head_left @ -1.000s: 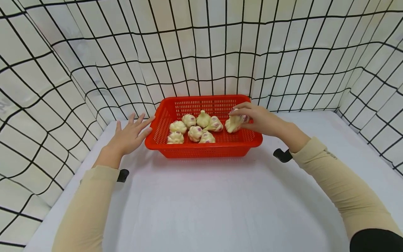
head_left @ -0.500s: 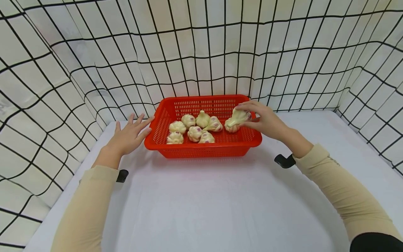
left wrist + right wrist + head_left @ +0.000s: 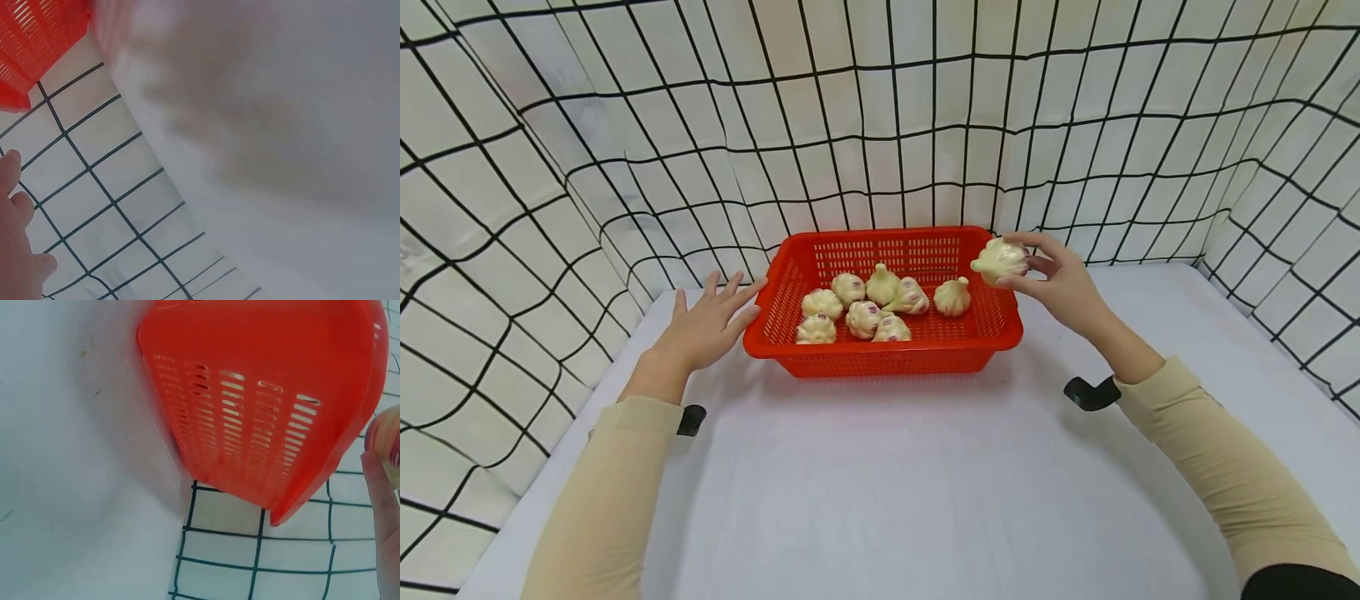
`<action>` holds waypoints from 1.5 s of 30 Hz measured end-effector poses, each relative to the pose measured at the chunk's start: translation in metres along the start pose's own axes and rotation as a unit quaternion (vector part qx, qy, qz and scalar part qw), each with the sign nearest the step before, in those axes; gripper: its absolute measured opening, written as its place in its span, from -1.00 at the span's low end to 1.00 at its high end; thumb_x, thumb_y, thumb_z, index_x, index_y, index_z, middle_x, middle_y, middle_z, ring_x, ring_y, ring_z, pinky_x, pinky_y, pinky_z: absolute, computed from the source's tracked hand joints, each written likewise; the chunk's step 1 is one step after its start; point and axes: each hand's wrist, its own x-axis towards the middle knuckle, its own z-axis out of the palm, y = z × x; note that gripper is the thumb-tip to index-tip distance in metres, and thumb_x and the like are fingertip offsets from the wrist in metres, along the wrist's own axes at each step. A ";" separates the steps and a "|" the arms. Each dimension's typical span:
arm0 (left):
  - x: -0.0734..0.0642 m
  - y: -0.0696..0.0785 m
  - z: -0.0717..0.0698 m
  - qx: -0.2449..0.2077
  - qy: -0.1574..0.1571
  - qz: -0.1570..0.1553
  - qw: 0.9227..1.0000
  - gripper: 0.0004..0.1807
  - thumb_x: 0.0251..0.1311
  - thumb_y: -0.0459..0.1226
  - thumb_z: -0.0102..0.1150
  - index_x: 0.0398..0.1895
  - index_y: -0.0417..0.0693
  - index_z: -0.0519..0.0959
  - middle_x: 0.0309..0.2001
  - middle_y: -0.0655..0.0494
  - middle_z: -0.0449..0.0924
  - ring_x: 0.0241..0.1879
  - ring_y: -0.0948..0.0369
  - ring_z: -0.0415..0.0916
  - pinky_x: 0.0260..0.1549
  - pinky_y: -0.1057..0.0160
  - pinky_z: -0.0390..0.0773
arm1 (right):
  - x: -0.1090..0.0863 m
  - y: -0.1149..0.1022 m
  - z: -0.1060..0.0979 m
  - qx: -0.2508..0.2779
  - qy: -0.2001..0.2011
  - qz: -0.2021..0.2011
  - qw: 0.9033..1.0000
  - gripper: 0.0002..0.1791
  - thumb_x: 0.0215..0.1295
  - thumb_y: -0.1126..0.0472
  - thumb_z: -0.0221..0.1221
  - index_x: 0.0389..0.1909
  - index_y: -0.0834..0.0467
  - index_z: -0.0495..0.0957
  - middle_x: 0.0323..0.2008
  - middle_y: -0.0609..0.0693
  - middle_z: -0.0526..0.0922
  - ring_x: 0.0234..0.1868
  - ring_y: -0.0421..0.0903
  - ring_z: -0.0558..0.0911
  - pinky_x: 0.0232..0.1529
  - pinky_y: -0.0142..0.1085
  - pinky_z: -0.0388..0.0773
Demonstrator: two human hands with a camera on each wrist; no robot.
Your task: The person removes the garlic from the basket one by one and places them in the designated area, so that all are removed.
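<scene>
My right hand [image 3: 1063, 279] pinches a garlic bulb [image 3: 1000, 261] between fingers and thumb, level with the right rim of the red basket [image 3: 880, 360]. In the right wrist view the garlic bulb [image 3: 386, 447] shows only partly at the right edge, with a fingertip against it. Inside the basket a single bulb [image 3: 952, 297] sits on the right, while several more garlic bulbs [image 3: 865, 317] lie grouped at the left and middle. Fingers spread and straight, my left hand [image 3: 707, 327] has its fingertips at the basket's left rim. The left wrist view catches part of that hand [image 3: 22, 219].
A white-covered table [image 3: 880, 483] spreads out in front of the basket. Black netting [image 3: 895, 125] over white walls rises behind it and along both sides. Dark wrist cameras [image 3: 1092, 393] sit at both sleeves.
My right hand has lifted a garlic bulb up and rightward from the basket's right part to its rim, uncovering another bulb beneath. The left hand stays in place.
</scene>
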 end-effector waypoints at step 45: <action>0.004 0.009 0.001 -0.018 -0.004 -0.008 1.000 -0.24 0.56 0.24 -0.44 0.68 0.13 -0.01 0.65 -0.19 -0.27 0.58 -0.22 -0.60 0.31 -0.45 -0.66 | -0.030 0.068 -0.071 0.209 0.132 0.114 0.962 -0.33 0.30 0.53 0.27 0.25 0.00 0.21 0.16 -0.09 0.24 0.11 -0.11 0.45 -0.07 -0.49 0.63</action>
